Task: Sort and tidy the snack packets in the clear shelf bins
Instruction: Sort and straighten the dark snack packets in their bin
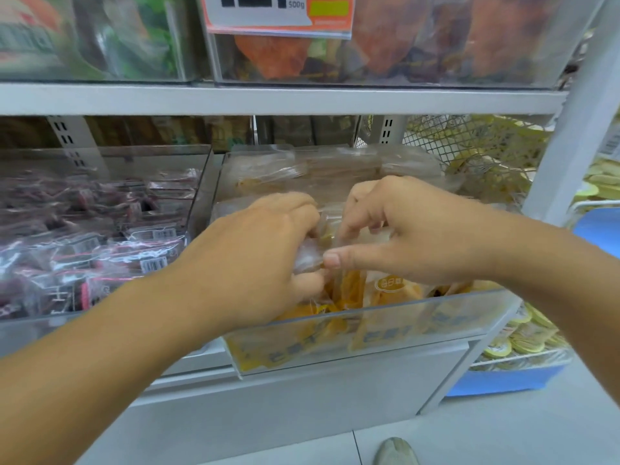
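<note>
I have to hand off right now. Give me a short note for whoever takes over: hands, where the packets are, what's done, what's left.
Left hand: inside the clear bin, fingers curled round a clear packet.
Right hand: in the same bin, thumb and fingers pinching packets beside the left hand.
Yellow packets: some stand upright at the bin's front; paler ones lie loosely at the back.
Dark red packets: in the neighbouring bin to the left, in a loose heap, untouched at this moment.
Done: cannot tell how far the sorting has got.
Left: probably set the held packets in line, straighten the back ones, then the red bin.
</note>
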{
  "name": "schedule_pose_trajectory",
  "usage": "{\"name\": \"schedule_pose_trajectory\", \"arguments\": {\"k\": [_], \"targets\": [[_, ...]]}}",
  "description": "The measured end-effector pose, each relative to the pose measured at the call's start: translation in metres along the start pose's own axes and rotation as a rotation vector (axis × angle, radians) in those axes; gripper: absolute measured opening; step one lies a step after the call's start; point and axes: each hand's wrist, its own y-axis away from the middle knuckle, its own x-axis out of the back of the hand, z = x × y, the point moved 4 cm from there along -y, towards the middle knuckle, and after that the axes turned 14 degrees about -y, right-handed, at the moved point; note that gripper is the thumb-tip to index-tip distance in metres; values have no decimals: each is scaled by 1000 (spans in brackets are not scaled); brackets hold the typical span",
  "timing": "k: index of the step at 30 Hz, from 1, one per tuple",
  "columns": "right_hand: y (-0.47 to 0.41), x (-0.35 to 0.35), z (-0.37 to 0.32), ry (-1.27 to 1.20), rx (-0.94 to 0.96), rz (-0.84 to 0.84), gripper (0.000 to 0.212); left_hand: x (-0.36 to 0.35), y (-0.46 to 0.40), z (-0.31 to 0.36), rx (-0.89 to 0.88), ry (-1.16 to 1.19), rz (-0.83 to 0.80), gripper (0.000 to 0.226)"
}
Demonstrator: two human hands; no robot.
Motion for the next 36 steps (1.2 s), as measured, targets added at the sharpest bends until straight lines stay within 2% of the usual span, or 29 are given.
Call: {"name": "schedule_pose_trajectory", "arguments": {"k": [1,4,5,8,11,14,16,18,21,22,26,29,31,36], "targets": [[-3,-2,-2,12,3,4,27,0,1,0,-7,17,-2,51],[-13,-6,-9,112,39,29,14,1,8,-3,-29,6,-5,116],[-15,-7,-11,111,56,47,11,1,11,-6,-11,-31,-6,126],[-16,-8,-11,14,68,107,12,0,23,-21,68,-102,-41,131],[-13,-8,-12,1,57,173,13,4,37,-38,109,27,-125,132],[-9,-6,-29,79,129,260,14,1,45,-48,122,82,-175,135],[-11,-8,-41,43,177,286,15,0,49,-51,148,83,-224,138],[-17,-13,-46,-27,177,294,15,10,53,-53,196,51,-212,132],[-25,-20,-43,-69,94,261,16,39,55,-54,311,-58,3,75],[-27,-23,-42,-54,67,227,17,44,55,-54,327,-72,38,66],[-28,-28,-41,-25,-23,16,23,38,57,-48,279,-15,-51,52],[-30,-30,-43,-100,-79,-152,26,30,58,-51,274,18,-74,46],[-36,-31,-46,-151,-41,-128,22,25,59,-53,242,70,-72,42],[-48,-43,-48,-280,58,41,19,17,61,-58,253,212,48,37]]}}
